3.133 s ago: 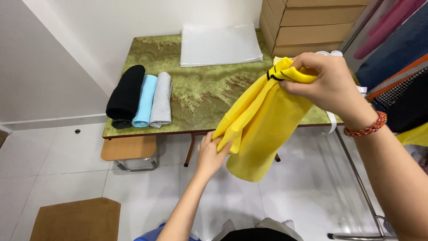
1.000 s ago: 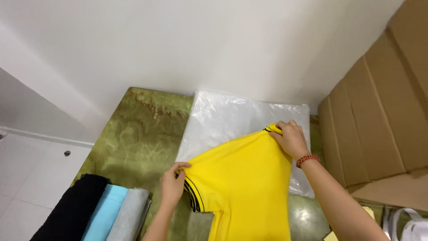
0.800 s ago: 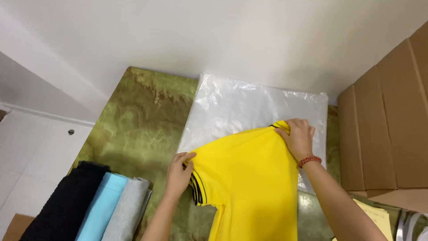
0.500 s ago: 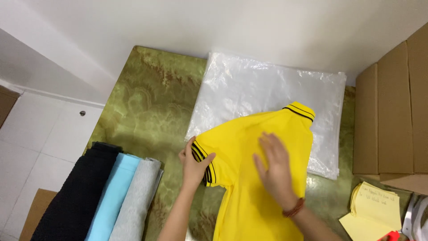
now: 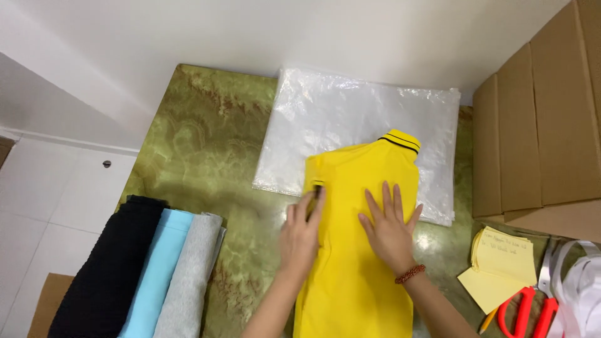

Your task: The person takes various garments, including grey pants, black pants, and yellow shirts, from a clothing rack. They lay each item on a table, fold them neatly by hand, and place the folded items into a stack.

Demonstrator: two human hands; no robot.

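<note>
**A:** What sits closest, along the bottom edge of the frame?

**B:** Lower left, three rolled garments lie side by side: a black roll (image 5: 106,269), a light blue roll (image 5: 159,275) and a grey roll (image 5: 191,278), touching one another, probably parked there to keep the middle of the table (image 5: 206,144) free. Lower right, red-handled scissors (image 5: 532,310) lie just beside a stack of yellow paper slips (image 5: 501,266), within reach of the right arm.

**B:** Bottom centre, both forearms come up onto a yellow shirt (image 5: 357,250).

**A:** How are the hands placed?

**B:** The right hand (image 5: 391,228) lies flat on the shirt, palm down, fingers spread, seemingly pressing the cloth smooth and holding it down. The left hand (image 5: 303,235) is at the shirt's left edge, fingers bent around the dark-trimmed sleeve end; it is blurred, so I can't say how firmly it pinches.

**A:** And the shirt itself?

**B:** Folded narrow, lengthwise, collar pointing to the upper part of the frame. Its upper half rests on a clear plastic bag (image 5: 363,125) spread flat in the upper centre; the rest lies on the green marbled tabletop.

**A:** Farthest off?

**B:** Cardboard boxes (image 5: 538,125) fill the upper right, beside the bag.
</note>
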